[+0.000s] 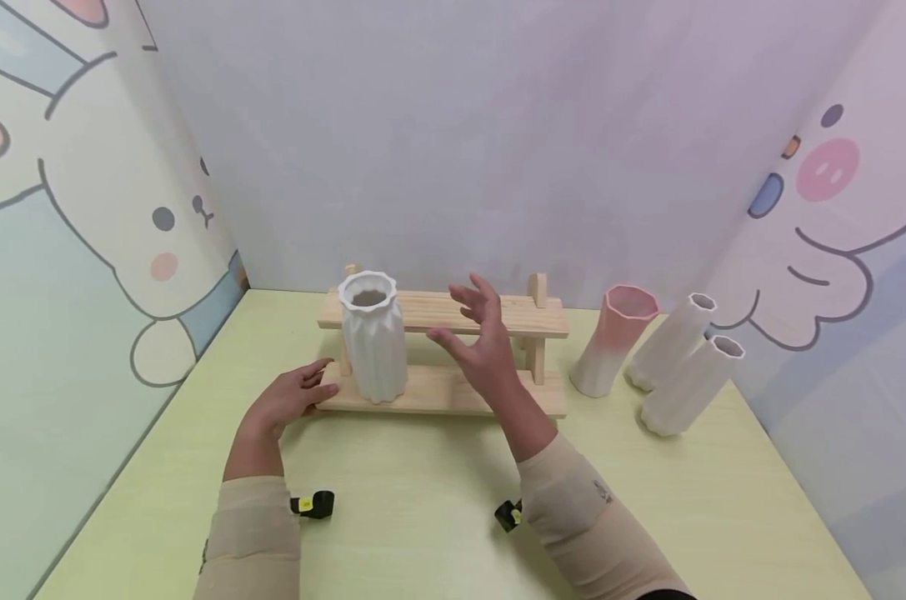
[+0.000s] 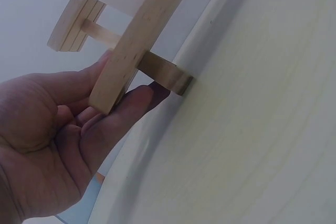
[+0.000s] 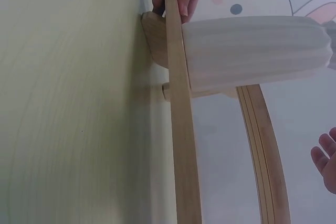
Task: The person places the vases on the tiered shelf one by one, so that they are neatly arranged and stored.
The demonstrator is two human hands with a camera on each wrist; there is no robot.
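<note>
A two-tier wooden rack stands on the pale yellow-green table. My left hand grips the left end of its lower shelf, thumb on top and fingers underneath, as the left wrist view shows at the board's end. On the left part of that shelf a fluted white vase stands upright, its rim above the upper tier. My right hand is raised in front of the rack, to the right of the vase, fingers spread and holding nothing. In the right wrist view its fingertips show at the right edge.
To the right of the rack stand a pink-and-white vase and two white vases, one behind and one nearer. Cartoon-printed cloth walls enclose the table's back and sides. Small black devices show beside both sleeves.
</note>
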